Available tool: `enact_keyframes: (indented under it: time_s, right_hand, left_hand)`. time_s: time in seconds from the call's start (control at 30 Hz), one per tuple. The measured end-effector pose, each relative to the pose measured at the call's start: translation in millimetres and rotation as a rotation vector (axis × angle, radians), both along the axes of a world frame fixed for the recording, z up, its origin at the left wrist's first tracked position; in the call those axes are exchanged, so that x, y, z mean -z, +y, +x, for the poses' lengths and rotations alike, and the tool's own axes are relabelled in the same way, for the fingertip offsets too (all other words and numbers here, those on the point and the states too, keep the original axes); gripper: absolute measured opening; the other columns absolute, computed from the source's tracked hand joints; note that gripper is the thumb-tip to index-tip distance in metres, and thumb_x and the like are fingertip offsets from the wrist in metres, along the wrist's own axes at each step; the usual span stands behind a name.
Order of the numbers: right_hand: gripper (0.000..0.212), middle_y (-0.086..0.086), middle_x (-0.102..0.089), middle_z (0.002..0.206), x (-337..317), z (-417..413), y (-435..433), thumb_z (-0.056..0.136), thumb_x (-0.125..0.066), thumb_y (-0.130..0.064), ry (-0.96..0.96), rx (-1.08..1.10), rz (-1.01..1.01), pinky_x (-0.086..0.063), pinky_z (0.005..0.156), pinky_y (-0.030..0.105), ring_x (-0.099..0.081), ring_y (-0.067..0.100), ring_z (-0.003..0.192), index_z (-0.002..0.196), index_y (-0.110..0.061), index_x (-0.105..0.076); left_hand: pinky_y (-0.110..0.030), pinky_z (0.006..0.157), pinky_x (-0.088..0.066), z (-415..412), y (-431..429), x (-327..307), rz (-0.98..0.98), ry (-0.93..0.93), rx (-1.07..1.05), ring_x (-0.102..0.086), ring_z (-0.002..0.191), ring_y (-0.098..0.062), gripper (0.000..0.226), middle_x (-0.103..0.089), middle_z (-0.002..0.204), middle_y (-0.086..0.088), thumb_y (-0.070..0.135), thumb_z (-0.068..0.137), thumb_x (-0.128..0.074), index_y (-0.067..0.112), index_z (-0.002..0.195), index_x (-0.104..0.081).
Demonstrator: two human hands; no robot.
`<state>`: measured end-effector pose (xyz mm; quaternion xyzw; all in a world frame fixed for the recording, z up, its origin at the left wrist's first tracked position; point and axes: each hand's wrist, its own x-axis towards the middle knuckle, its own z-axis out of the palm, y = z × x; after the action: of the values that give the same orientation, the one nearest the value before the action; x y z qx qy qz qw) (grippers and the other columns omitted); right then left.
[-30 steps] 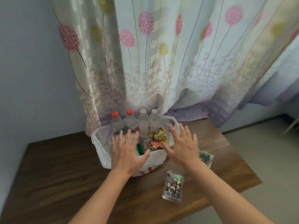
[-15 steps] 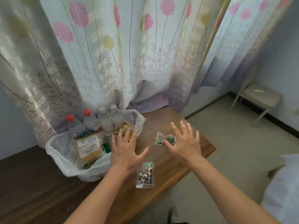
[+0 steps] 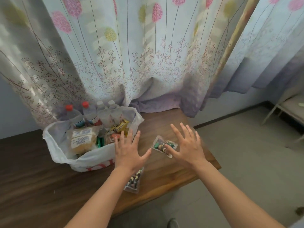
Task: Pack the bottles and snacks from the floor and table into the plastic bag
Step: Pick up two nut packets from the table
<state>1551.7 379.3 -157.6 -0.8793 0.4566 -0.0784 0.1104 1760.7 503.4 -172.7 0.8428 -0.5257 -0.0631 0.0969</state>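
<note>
Plastic bag [image 3: 60, 145] of bottles [image 3: 89, 113] and snacks [image 3: 82, 141] just left of the left hand [image 3: 128, 151], both hands spread flat and empty, right hand [image 3: 188, 149] now closer, thumb over one snack packet [image 3: 160, 143], second packet [image 3: 134, 181] beneath the left wrist

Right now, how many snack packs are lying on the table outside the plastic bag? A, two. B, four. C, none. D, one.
A: the far snack pack lies by the right hand and the near snack pack shows just below the left hand, both on the table outside the plastic bag.
</note>
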Motion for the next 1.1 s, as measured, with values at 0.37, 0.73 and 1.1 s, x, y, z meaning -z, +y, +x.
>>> enact_keyframes:
  time_s: [0.37, 0.73, 1.1]
  right_hand:
    - [0.085, 0.007, -0.020, 0.169, 50, 13, -39, 0.089, -0.039, -0.078, -0.037, -0.261, 0.078, -0.013, 0.125, 0.057, -0.015, 0.028, 0.156, 0.161, -0.046, -0.006]
    - [0.084, 0.014, -0.030, 0.164, 135, 41, -65, 0.089, -0.043, -0.071, -0.036, -0.291, 0.102, -0.023, 0.122, 0.056, -0.025, 0.033, 0.153, 0.162, -0.039, -0.014]
    - [0.089, 0.015, -0.027, 0.165, 197, 51, -63, 0.090, -0.056, -0.065, -0.029, -0.226, 0.133, -0.018, 0.124, 0.055, -0.022, 0.034, 0.153, 0.162, -0.038, -0.011]
  left_hand:
    - [-0.053, 0.127, 0.001, -43, 5, 48, 0.025, 0.089, -0.283, 0.003, 0.158, -0.027, 0.088, -0.005, 0.172, 0.004, 0.081, 0.088, -0.028, 0.037, 0.163, -0.011]
    - [-0.053, 0.127, -0.003, -37, 22, 138, 0.105, 0.171, -0.446, -0.004, 0.157, -0.028, 0.088, -0.014, 0.171, -0.001, 0.076, 0.089, -0.038, 0.034, 0.163, -0.015]
    - [-0.060, 0.122, -0.013, -44, 41, 181, 0.146, 0.213, -0.547, -0.009, 0.155, -0.031, 0.089, -0.016, 0.169, -0.010, 0.075, 0.086, -0.044, 0.042, 0.161, -0.008]
